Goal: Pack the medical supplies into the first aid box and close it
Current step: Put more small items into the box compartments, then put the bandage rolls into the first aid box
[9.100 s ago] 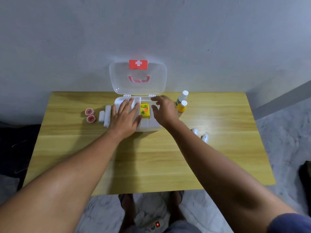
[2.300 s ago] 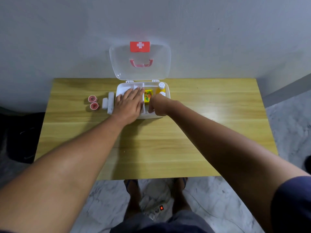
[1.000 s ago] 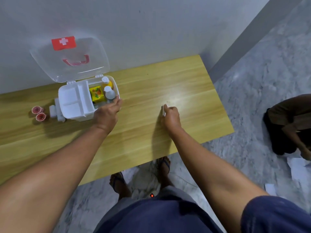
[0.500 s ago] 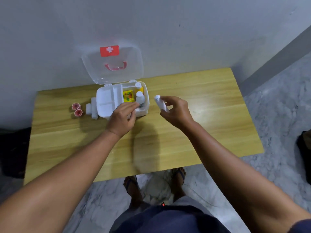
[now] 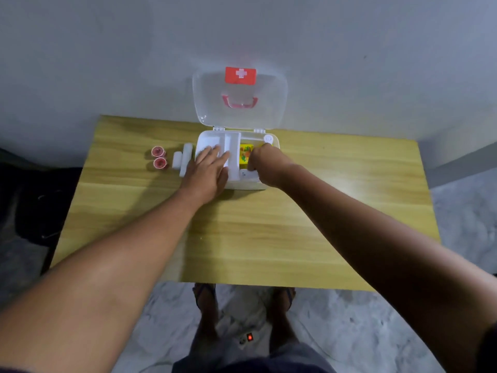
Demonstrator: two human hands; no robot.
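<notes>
A person stands at a wooden table (image 5: 322,211) against a grey wall, looking down at both bare arms reaching forward to a small white first aid box (image 5: 243,184) near the table's far edge. Its clear lid (image 5: 239,103), with a red cross label and a red handle, stands open and upright against the wall. The left hand (image 5: 207,173) lies flat, fingers spread and released, across the white tray in the left half of the box, steadying it. The right hand (image 5: 265,165) is curled downward inside the right half, beside a yellow packet (image 5: 245,154) and just in front of a white bottle cap (image 5: 268,138) at the back corner. A small white bottle (image 5: 246,173) lies just under its fingertips at the near end of that section; whether the fingers grasp it or have let go cannot be seen, since the knuckles hide them. The step in hand appears to be settling this bottle into the right compartment. It would go best laid low and snug beside the packet, so nothing sticks up to block the lid, while the left hand keeps the light box from sliding. Two red rolls (image 5: 158,157) and two white rolls (image 5: 183,160) wait on the table just left of the box, not yet packed.
</notes>
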